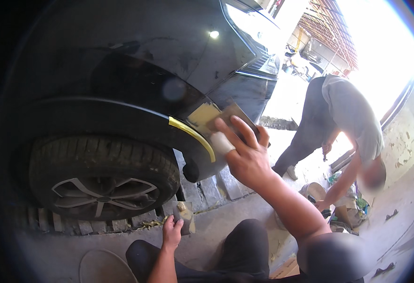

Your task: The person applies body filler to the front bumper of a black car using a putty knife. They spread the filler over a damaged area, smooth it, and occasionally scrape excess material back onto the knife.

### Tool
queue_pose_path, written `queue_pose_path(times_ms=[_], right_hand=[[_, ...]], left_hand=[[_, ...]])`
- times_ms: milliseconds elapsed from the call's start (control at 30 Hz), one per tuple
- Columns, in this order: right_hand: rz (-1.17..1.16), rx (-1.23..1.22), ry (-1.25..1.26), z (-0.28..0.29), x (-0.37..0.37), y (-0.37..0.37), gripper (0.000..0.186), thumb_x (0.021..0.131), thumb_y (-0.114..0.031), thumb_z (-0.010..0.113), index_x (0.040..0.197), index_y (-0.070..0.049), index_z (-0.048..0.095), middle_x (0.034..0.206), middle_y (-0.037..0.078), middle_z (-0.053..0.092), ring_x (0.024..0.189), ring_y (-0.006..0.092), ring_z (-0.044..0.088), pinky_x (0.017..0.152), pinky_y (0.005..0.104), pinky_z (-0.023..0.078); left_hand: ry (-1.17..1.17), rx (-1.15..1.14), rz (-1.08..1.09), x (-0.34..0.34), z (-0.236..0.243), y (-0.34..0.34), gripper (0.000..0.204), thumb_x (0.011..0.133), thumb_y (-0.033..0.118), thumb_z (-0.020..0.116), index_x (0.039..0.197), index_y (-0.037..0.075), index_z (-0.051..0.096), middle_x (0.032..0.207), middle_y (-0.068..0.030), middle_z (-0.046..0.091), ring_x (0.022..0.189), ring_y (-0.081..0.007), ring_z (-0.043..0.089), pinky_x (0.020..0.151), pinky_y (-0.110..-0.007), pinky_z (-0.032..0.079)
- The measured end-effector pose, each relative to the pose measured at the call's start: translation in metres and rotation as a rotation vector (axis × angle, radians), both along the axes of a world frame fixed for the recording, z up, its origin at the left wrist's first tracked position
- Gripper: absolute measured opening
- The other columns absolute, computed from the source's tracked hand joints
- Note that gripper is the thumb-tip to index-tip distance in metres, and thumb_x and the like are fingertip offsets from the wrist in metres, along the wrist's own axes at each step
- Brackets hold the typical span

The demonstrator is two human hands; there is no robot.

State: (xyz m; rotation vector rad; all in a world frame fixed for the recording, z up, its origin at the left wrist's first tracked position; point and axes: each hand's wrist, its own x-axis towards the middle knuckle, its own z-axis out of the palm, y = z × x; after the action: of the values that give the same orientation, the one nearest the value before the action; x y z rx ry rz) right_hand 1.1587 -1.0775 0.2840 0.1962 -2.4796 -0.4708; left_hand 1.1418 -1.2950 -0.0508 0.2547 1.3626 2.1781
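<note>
My right hand (250, 162) is raised to the corner of a dark car (169, 56), its fingers spread over a flat, greyish putty spreader (239, 113). The spreader's blade lies against the body beside a pale yellow patch of filler (201, 114). A whitish wrap covers one finger or the thumb of this hand. Below the patch, a strip of yellow masking tape (193, 133) follows the wheel arch edge. Lower down, my left hand (170, 233) pinches a thin dark plate (186, 225) with a small yellowish lump of filler on it.
The car's wheel (104, 188) stands at the left on a slatted grating. At right, another person (353, 113) bends over a bucket (314, 192) near a heap of litter (350, 214). A round, pale stool-like object (104, 268) sits at the lower left, by my knee.
</note>
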Motion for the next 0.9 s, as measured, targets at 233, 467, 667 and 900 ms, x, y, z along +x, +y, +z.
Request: queue_pose_path(times_ms=[233,467,667,900], right_hand=[[0.015,-0.304,-0.098,-0.027,0.051,-0.012,0.043,0.078,-0.002,0.066,0.119,-0.016,0.066,0.144,0.003,0.054,0.134,0.031,0.044,0.102,0.053,0.033],[0.664,-0.911,-0.515,-0.043,0.072,-0.034,0.046,0.081,0.0,0.071,0.126,-0.006,0.062,0.143,0.01,0.056,0.129,0.0372,0.051,0.105,0.0467,0.041],[0.402,-0.478,-0.376,-0.032,0.055,-0.012,0.042,0.078,-0.002,0.07,0.118,-0.012,0.066,0.139,0.006,0.06,0.126,0.0338,0.053,0.097,0.0477,0.041],[0.038,0.0,0.064,0.021,0.004,-0.017,0.054,0.072,0.0,0.067,0.122,-0.02,0.065,0.149,0.002,0.05,0.138,0.0311,0.039,0.103,0.0473,0.027]], left_hand=[[-0.154,0.411,0.145,0.011,0.106,0.01,0.026,0.096,0.006,0.057,0.121,0.003,0.054,0.119,-0.0057,0.062,0.108,-0.0134,0.057,0.1,-0.031,0.042],[-0.216,0.697,0.187,0.005,0.205,0.022,0.03,0.097,0.008,0.057,0.126,0.003,0.051,0.124,-0.0097,0.06,0.115,-0.0209,0.058,0.104,-0.038,0.043],[-0.094,0.699,0.265,-0.002,0.206,0.007,0.031,0.097,0.005,0.056,0.127,0.001,0.05,0.126,-0.0098,0.059,0.116,-0.0209,0.057,0.105,-0.039,0.042],[-0.087,0.579,0.316,-0.006,0.177,-0.004,0.034,0.095,0.006,0.059,0.128,0.001,0.051,0.124,-0.0087,0.06,0.115,-0.0193,0.057,0.104,-0.038,0.042]])
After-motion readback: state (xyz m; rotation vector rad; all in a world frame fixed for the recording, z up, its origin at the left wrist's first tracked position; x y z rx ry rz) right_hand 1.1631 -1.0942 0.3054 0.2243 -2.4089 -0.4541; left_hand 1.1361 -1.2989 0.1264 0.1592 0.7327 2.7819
